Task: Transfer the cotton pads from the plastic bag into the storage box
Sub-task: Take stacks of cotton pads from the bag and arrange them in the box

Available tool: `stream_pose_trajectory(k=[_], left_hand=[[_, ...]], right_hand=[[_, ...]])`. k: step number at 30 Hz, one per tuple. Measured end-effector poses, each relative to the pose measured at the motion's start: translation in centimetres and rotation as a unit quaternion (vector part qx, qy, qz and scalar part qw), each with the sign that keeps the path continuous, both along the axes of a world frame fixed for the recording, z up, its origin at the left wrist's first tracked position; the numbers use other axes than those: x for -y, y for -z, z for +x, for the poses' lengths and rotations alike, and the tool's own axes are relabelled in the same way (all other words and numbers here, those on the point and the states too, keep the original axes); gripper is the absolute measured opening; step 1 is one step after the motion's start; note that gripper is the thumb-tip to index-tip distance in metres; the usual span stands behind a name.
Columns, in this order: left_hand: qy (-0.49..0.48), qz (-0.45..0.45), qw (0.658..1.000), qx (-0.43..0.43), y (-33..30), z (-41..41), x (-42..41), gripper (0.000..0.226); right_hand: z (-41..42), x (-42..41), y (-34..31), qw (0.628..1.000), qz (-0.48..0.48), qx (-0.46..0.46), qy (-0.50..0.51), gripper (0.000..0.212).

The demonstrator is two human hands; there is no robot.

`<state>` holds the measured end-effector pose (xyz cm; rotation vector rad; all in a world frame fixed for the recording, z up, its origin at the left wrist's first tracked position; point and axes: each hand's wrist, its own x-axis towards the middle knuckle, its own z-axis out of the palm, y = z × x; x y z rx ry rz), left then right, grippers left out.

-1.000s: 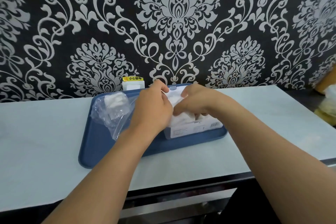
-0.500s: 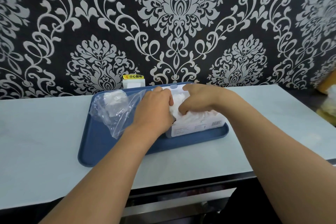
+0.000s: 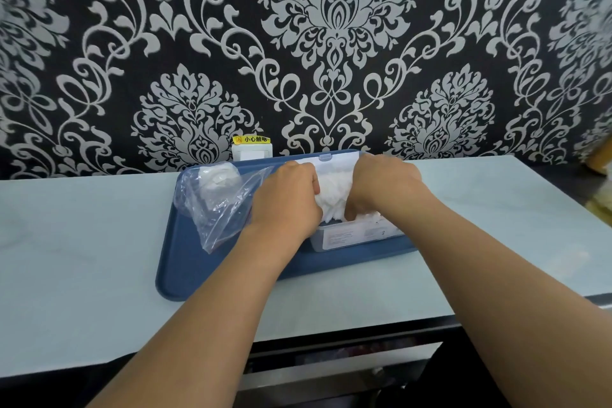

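A bundle of white cotton pads [image 3: 332, 195] is being gripped between the left hand [image 3: 286, 200] and the right hand [image 3: 384, 189], both curled round it, over the open translucent plastic storage box [image 3: 351, 235] on the right of the blue plastic tray [image 3: 175, 275]. More pads are being left in the clear plastic bag [image 3: 218, 202] lying just left. The bundle is standing proud of the box; pads could be spilled onto the tray if they are pushed in unevenly or released too early.

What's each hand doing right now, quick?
Left hand: curled, gripping the cotton pads.
Right hand: curled, gripping the same cotton pads above the storage box.
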<state>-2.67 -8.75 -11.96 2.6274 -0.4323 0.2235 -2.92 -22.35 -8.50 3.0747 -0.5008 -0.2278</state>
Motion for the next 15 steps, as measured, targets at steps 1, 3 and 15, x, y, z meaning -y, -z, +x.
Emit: stream_pose_trajectory(k=[1, 3, 15], left_hand=[[0.002, -0.003, 1.0, 0.001, 0.0, 0.0, 0.0, 0.029], [0.008, -0.012, 1.0, -0.002, 0.1, 0.0, 0.1, 0.029], [0.051, -0.024, 0.997, -0.055, 0.1, 0.8, -0.5, 0.038]], right_hand=[[-0.1, 0.0, 0.3, 1.0, -0.006, 0.01, -0.001, 0.062], [-0.1, 0.0, 0.8, 1.0, 0.002, 0.029, -0.009, 0.071], [-3.6, -0.7, -1.1, 0.947, 0.208, 0.034, -0.241, 0.042]])
